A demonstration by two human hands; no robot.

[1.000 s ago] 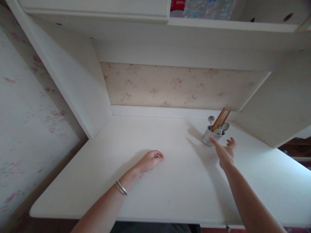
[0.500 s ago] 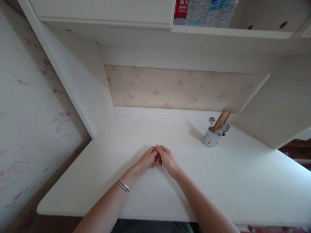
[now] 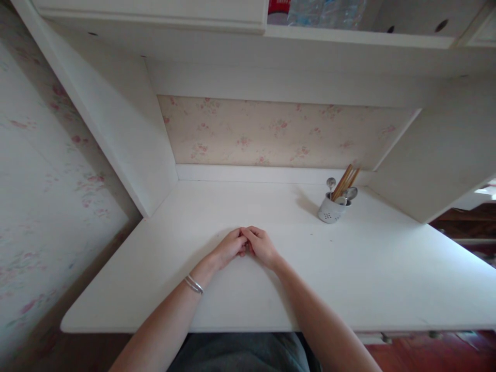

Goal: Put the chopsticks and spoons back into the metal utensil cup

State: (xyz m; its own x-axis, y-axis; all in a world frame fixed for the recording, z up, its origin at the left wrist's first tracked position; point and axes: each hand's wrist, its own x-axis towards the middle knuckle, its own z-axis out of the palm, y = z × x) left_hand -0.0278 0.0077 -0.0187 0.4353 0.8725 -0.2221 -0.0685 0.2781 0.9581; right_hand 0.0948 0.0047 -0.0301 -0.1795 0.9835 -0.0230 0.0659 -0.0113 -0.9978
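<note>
My left hand (image 3: 229,248) and my right hand (image 3: 262,247) rest together on the white desk (image 3: 217,212), near its middle. Their fingers are curled and meet, the right fingers lying over the left ones. No object shows between them, though the palms are hidden. Two thin silver bangles (image 3: 194,284) circle my left wrist. Beyond my right hand, to the back right, stands a white perforated utensil holder (image 3: 329,211). In it are wooden chopsticks (image 3: 343,182) and several metal spoons, one of them a large spoon (image 3: 351,193).
A white cabinet (image 3: 155,18) overhangs the desk, with plastic bottles (image 3: 306,13) on its open shelf. White side panels bound the desk at left and right. Floral wallpaper (image 3: 248,134) covers the back. The desk's front edge runs just before my lap (image 3: 240,354).
The view has tilted slightly downward and shifted right, so more of my lap and the floor shows. My hands stay together on the desk.
</note>
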